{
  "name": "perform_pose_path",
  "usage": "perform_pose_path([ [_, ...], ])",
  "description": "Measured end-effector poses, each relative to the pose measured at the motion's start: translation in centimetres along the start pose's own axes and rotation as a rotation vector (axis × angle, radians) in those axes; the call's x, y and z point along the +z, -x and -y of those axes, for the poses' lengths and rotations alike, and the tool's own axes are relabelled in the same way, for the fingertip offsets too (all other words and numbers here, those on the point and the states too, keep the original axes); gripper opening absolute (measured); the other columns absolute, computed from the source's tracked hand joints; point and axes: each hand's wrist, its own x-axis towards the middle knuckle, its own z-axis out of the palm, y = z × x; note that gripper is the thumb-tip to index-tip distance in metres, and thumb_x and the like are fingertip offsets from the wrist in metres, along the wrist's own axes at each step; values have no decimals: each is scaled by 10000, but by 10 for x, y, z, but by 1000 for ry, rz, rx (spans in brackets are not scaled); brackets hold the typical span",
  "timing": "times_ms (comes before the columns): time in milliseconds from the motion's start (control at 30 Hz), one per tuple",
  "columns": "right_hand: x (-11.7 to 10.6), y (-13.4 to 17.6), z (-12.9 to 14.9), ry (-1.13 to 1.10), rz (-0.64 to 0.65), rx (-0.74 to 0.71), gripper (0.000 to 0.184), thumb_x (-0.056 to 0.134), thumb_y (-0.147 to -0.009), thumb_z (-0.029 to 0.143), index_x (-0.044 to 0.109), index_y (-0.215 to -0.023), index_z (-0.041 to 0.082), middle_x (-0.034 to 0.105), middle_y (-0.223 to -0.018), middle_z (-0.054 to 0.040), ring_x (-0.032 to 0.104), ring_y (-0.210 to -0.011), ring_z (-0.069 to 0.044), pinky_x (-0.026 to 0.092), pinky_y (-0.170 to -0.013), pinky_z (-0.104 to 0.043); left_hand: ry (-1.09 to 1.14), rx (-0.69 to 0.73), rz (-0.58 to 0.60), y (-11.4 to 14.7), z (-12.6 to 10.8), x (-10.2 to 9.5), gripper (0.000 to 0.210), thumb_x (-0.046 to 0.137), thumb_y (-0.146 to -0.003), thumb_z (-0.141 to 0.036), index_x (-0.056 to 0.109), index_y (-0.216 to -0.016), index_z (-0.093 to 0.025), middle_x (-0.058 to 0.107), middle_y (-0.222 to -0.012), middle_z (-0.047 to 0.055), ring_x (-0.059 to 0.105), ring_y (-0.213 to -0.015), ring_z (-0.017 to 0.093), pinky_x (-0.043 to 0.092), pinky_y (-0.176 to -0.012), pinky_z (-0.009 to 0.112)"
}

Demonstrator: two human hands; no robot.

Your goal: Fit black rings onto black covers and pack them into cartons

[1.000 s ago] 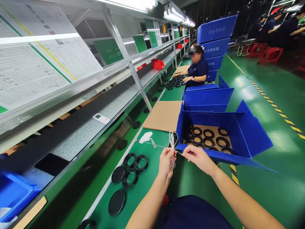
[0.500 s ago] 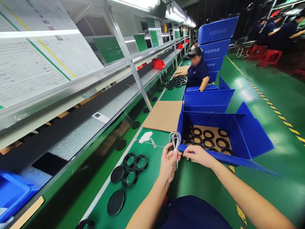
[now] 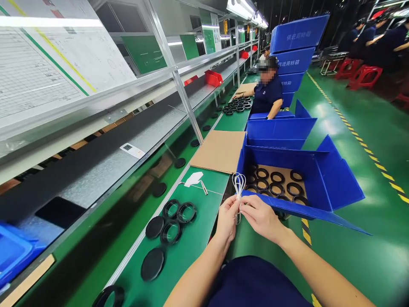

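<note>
A looped bundle of white cable (image 3: 239,182) stands upright between my hands, its loops fanned out at the top. My left hand (image 3: 228,213) is closed round the middle of the bundle. The fingertips of my right hand (image 3: 259,215) pinch at the same spot, against the bundle's bound middle; exactly what they grip is too small to make out. Below the fingers a short tail of the cable hangs down. Left of my hands, tweezers (image 3: 203,187) and a white paper piece (image 3: 193,179) lie on the green bench (image 3: 194,226).
Black rings (image 3: 171,232) and black discs (image 3: 152,263) lie on the bench to the left. A blue box (image 3: 284,204) with more black rings stands at right, beside cardboard sheets (image 3: 220,149). Further along sits a co-worker (image 3: 266,91). A phone (image 3: 60,215) rests on the shelf.
My right hand has come in to the left, from beside the bundle to touching it next to my left hand. The view has shifted slightly.
</note>
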Motion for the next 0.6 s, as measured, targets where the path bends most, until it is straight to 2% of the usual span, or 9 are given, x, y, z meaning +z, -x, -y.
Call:
perform_pose_path([
  [100,3,1,2,-86,-9,-6,190,507,-948,129,653,-1022,225,685,-1095,-61,611,-1020,-203,543,-890,-384,-1,-5,-49,1,4,-3,324,830,-674,-327,752,-929,-144,720,-883,74,625,-795,146,451,-754,252],
  [300,6,2,1,-243,-66,182,130,547,-955,223,673,-927,240,698,-991,-52,640,-970,-203,558,-872,-388,27,-9,-101,6,6,-3,301,840,-656,-322,746,-870,-133,700,-761,40,580,-657,98,438,-679,227],
  [500,15,6,10,-118,-54,170,182,506,-973,214,685,-983,247,687,-954,-65,624,-913,-207,547,-834,-404,35,29,-166,6,5,-3,332,842,-662,-351,738,-899,-143,729,-817,67,646,-760,150,480,-770,279],
  [600,16,6,10,-64,-21,226,223,464,-986,216,686,-993,235,671,-941,-72,613,-896,-211,538,-813,-395,-43,93,-170,8,6,-5,327,825,-693,-364,744,-927,-150,734,-845,66,636,-783,149,479,-772,277],
])
